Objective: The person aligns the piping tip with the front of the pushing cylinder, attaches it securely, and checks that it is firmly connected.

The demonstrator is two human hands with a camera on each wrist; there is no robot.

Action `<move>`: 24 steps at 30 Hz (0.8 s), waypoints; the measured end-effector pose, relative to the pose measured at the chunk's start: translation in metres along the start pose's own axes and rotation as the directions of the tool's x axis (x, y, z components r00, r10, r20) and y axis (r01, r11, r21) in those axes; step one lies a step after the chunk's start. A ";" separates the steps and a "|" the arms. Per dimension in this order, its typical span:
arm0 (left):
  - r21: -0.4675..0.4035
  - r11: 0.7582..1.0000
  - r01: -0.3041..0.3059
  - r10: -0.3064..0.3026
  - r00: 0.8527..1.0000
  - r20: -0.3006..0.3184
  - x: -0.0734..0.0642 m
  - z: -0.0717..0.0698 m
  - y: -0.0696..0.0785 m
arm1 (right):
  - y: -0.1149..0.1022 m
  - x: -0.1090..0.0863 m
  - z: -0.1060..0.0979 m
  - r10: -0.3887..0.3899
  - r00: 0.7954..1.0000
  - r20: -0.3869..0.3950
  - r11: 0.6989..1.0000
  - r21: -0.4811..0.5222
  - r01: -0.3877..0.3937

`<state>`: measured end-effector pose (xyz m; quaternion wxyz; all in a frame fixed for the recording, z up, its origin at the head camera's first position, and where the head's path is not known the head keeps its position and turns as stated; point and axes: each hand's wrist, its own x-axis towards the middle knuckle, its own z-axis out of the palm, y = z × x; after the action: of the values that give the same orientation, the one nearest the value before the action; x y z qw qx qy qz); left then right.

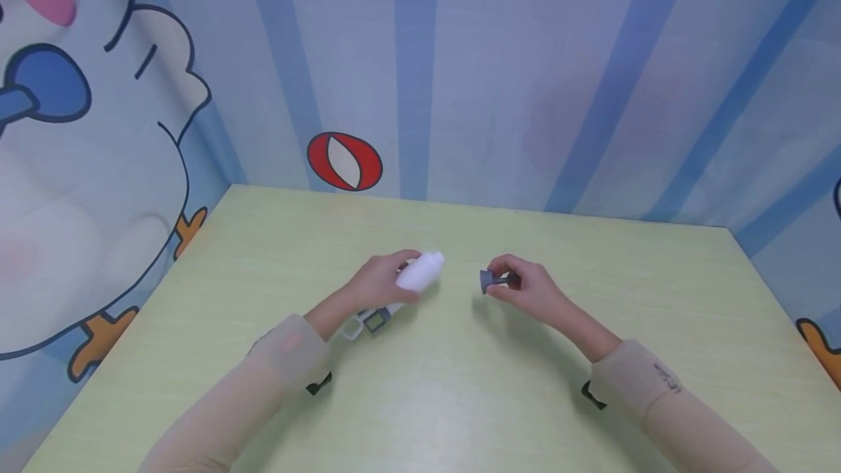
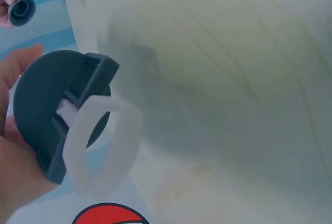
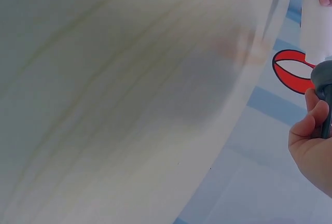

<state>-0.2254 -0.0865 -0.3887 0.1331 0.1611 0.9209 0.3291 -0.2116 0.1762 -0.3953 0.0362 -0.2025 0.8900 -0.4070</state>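
L hand [image 1: 379, 282], just left of ctr. frame, grips a syringe-shaped white cylinder [image 1: 420, 273], thumb and fingers curled round its barrel. The cylinder sits at ctr. frame, tilted, w/ its narrow tip aimed at upper right. Its other end, seen large at left in the left wrist view, has a dark gray disc [image 2: 39, 94] w/ a raised bar across it; a white ring handle [image 2: 75, 156] sticks out from there.

R hand [image 1: 528, 285], right of ctr., pinches a dark gray bell-shaped pc. [image 1: 488, 281] by its thin stem btwn. thumb and fingers. The bell's wide mouth faces left, toward the cylinder — the two are near each other but apart in the head view. Upper left of the left wrist view shows the mouth is hollow, w/ a smaller ring inside. Right wrist view catches the same pc. at the right edge, just below the cylinder's tip.

Both pcs. appear held above a pale yellow-green bench [image 1: 453, 393], soft shadows falling on its top. Beige sleeves, L [image 1: 230, 400] and R [image 1: 690, 414], run in from the bottom corners. Backdrop: a blue-striped wall covering [image 1: 473, 79] w/ a red-and-white oval [image 1: 368, 159] upper left of ctr. — and a big white cartoon figure [image 1: 85, 188] filling the left side.
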 end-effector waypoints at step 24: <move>0.063 0.967 -0.246 0.235 0.961 0.146 -0.010 0.007 0.015 | -0.031 -0.009 0.005 -0.001 0.998 0.060 0.995 0.101 -0.005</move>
<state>-0.2107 -0.0751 -0.3826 0.1485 0.2992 0.8957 0.2934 -0.1916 0.1581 -0.3769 0.0733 -0.2116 0.8670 -0.4452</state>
